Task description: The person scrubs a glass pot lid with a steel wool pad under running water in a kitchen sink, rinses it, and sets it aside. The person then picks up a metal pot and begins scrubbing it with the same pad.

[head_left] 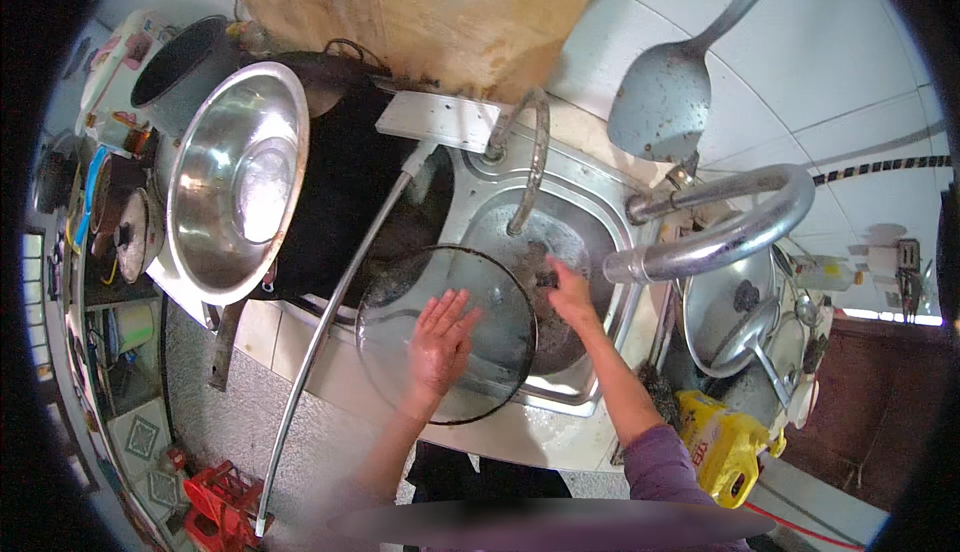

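A round glass pot lid with a dark rim is held tilted over the near left edge of the steel sink. My left hand lies flat against the lid's face, its fingers stretched out and close together. On the lid's other side, my right hand is closed on a small dark piece that looks like the lid's knob; the fingers partly hide it. Beyond my right hand the sink holds murky water. A thin curved tap reaches over the basin.
A large steel basin stands at the left beside a dark wok area. A thick chrome tap arches in from the right. Above hangs a metal spatula. Pans and a lid lean at right, near a yellow bag. A metal rod slants across the left.
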Demonstrator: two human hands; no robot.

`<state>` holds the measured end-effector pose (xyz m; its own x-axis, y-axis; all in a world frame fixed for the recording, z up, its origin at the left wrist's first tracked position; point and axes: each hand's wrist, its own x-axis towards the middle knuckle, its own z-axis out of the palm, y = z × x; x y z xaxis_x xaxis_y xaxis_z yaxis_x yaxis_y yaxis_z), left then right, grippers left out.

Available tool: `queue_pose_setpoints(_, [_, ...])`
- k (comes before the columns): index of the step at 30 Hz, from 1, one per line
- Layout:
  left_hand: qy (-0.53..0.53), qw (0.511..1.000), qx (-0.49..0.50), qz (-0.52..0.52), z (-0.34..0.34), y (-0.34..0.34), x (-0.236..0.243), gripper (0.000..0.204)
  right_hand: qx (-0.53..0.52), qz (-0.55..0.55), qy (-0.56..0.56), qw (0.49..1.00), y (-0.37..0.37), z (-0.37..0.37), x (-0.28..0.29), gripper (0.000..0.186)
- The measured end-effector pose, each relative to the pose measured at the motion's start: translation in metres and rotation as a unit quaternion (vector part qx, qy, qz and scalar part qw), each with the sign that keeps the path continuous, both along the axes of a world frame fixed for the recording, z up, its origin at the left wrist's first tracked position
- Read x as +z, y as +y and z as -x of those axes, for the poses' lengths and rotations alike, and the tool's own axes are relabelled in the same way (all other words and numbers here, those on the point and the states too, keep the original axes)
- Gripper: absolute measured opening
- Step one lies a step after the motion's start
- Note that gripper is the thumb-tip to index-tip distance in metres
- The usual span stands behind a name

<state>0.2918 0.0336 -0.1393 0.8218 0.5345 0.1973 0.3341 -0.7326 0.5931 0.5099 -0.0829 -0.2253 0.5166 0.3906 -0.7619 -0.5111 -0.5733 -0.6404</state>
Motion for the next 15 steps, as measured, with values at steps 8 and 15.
queue_pose_setpoints(8, [-0.014,1.000,-0.008,0.015,-0.002,0.000,0.006,0.037,0.130,-0.153,-0.243,0.949,-0.038,0.064,0.083,0.022])
queue_pose_setpoints(15, [-0.018,0.999,-0.023,0.037,-0.005,0.003,0.019,0.037,0.218,-0.122,-0.328,0.911,0.055,0.032,0.060,0.022])
